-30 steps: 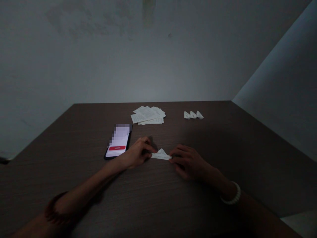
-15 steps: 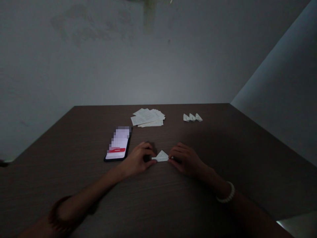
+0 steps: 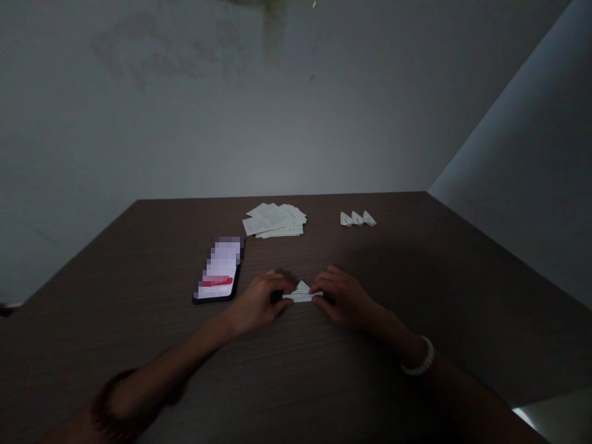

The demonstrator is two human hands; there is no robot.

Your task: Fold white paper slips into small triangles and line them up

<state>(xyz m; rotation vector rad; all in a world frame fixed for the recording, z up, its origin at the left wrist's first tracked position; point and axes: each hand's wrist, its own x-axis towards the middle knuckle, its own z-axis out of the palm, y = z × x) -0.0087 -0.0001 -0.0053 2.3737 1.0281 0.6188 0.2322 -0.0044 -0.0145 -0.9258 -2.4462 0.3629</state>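
Note:
A small folded piece of printed paper [image 3: 302,297] lies on the brown table between my hands. It has a triangular peak on the far side and a flat strip along the near edge. My left hand [image 3: 259,300] pinches its left end between thumb and fingers. At the opposite end, my right hand [image 3: 345,297] pinches the paper's strip the same way. Both hands rest low over the tabletop, their fingertips close together.
A phone [image 3: 219,271] with a lit, partly blurred screen lies left of my left hand. Beyond it is a loose pile of printed paper slips [image 3: 275,220]. Three small folded paper pieces [image 3: 357,219] stand in a row at the back right. A grey wall [image 3: 277,123] rises behind the table [image 3: 152,246].
The near strip of the paper now stands folded up across the base of the triangle, so less of the peak shows. My right fingers have shifted slightly left over it.

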